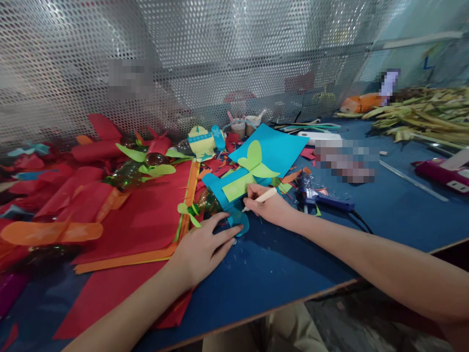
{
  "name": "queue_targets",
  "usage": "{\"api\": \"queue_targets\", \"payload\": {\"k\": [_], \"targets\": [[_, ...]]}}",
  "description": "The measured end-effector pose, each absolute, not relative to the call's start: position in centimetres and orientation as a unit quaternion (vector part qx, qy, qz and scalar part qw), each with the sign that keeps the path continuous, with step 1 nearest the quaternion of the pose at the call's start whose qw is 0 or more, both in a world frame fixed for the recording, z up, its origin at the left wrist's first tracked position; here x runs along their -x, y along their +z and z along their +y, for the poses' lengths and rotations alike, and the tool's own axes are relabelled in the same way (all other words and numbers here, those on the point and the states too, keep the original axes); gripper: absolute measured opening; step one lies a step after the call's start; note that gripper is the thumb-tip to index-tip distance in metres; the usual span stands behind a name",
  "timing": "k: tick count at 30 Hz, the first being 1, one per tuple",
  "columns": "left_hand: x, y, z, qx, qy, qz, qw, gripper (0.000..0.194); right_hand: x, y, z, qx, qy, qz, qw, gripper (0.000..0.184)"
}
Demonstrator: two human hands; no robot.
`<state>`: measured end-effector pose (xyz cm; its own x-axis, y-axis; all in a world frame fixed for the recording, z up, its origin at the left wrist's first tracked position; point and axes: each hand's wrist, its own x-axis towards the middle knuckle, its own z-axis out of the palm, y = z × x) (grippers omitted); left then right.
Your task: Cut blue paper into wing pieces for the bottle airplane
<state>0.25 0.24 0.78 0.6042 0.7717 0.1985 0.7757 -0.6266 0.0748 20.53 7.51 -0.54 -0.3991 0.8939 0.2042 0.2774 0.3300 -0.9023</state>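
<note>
A toy plane made from a green plastic bottle (207, 201) wrapped in blue paper lies in front of me. It has a lime green strip (231, 189), lime tail fins (255, 161) and a lime propeller at the bottle's neck. My left hand (203, 247) rests with fingers spread, its fingertips on the plane's rounded blue wing (240, 222). Pinched in my right hand (269, 208) is a white marker (266, 195), its tip down at the wing's edge. Part of the plane's body is hidden behind my right hand.
Red and orange sheets (146, 210) are stacked at left beside several finished-looking paper planes (88, 146). A blue sheet (273, 144) lies behind the plane, among paper scraps. To the right are a blue glue gun (333, 201), a clear stick (414, 181) and dried stalks (421, 112).
</note>
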Motion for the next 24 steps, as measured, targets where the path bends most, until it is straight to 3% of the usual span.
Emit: {"api": "queue_targets", "payload": {"k": [24], "targets": [[-0.28,0.67,0.28,0.897,-0.095,-0.432,0.023,0.036,-20.44,-0.46,7.65,0.400,0.401,-0.727,0.387,0.020]]}}
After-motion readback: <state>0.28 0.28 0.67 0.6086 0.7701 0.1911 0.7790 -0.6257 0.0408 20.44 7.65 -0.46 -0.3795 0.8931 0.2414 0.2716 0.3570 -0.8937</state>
